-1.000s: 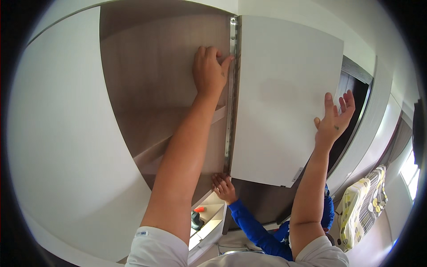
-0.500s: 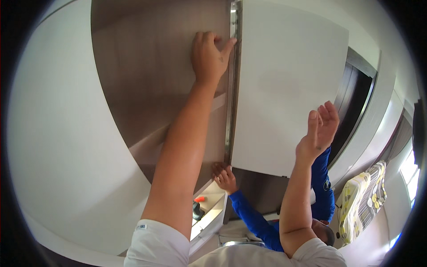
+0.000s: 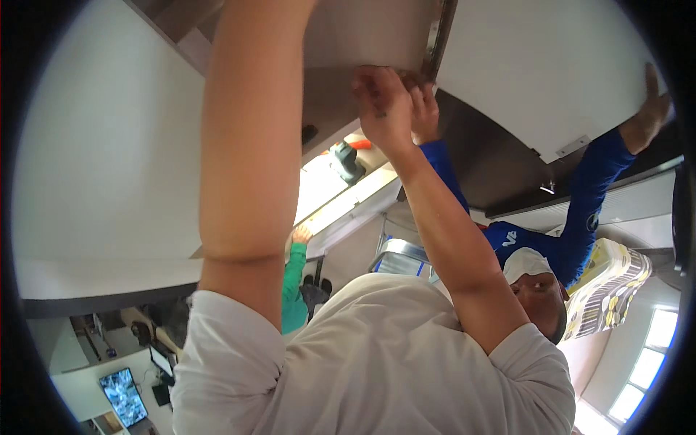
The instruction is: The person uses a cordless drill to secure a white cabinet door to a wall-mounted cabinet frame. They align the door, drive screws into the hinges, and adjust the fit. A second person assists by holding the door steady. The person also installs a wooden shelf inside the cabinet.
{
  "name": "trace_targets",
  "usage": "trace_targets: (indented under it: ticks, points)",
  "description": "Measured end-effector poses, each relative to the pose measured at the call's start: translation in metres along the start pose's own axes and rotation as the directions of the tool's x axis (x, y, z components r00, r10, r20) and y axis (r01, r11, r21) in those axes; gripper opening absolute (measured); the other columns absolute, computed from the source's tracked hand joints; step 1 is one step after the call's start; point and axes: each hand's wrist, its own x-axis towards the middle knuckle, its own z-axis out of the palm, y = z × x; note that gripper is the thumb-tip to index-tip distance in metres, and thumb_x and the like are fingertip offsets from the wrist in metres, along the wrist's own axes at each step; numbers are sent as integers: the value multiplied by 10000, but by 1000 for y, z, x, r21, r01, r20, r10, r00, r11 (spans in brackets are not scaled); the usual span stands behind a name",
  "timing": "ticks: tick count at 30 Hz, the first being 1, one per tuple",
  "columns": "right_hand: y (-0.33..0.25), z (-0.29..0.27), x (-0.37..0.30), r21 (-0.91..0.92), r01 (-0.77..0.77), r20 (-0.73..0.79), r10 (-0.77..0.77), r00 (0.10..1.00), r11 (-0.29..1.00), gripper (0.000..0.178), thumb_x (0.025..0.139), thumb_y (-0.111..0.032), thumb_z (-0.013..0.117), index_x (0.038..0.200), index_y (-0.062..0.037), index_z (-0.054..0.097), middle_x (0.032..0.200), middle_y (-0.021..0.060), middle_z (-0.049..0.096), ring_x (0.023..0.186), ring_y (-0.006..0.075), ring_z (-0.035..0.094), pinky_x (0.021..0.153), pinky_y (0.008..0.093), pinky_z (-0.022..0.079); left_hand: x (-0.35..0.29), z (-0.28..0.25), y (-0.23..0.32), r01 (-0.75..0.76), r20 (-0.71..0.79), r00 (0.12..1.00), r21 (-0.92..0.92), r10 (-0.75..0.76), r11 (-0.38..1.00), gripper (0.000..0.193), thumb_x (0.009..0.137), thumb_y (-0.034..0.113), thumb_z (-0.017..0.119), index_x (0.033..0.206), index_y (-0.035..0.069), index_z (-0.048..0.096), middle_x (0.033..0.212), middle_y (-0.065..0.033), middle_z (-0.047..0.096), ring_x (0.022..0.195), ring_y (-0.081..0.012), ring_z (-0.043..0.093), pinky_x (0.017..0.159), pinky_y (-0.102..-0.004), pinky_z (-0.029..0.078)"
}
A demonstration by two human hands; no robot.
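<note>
Past the upper edge of the view reaches my left arm, its hand cut off from sight. My right hand (image 3: 388,112), somewhat blurred, is raised near the bottom of the brown cabinet interior (image 3: 362,40). Its fingers are loosely bent, a gap shows between them, and I see nothing held. Right beside it a co-worker's hand (image 3: 426,112) is at the lower end of a metal edge strip (image 3: 433,40). The white cabinet door panel (image 3: 544,65) stands to the right, the co-worker's other hand (image 3: 652,109) against its outer edge.
A person in blue sleeves (image 3: 602,174) stands close on my right. A lit shelf (image 3: 326,192) below holds a dark and orange tool (image 3: 348,163). A green sleeve (image 3: 293,283) shows lower left, near a bright screen (image 3: 123,395). A metal ladder top (image 3: 399,250) is behind me.
My view has tilted downward. My left hand has left the picture at the top. My right hand has moved left from before the door to beside the co-worker's hand.
</note>
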Motion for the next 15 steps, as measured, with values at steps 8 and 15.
trace_targets:
  ticks: [8,15]
  points:
    - [57,11,-26,-208,171,152,-141,978,963,226,895,-148,691,1084,-23,682,964,197,619,923,418,593,803,496,490,-468,54,37,988,302,130,43,-945,150,132,859,96,778,957,24,727,890,-103,767,811,-183,746,783,-325,572]
    - [75,11,-28,-246,314,183,-274,944,917,226,869,-160,720,1050,-33,673,945,164,628,916,396,584,799,481,470,-589,52,-97,788,-97,35,615,-995,-32,240,937,253,656,1014,51,758,999,-174,763,962,-357,724,855,-437,555]
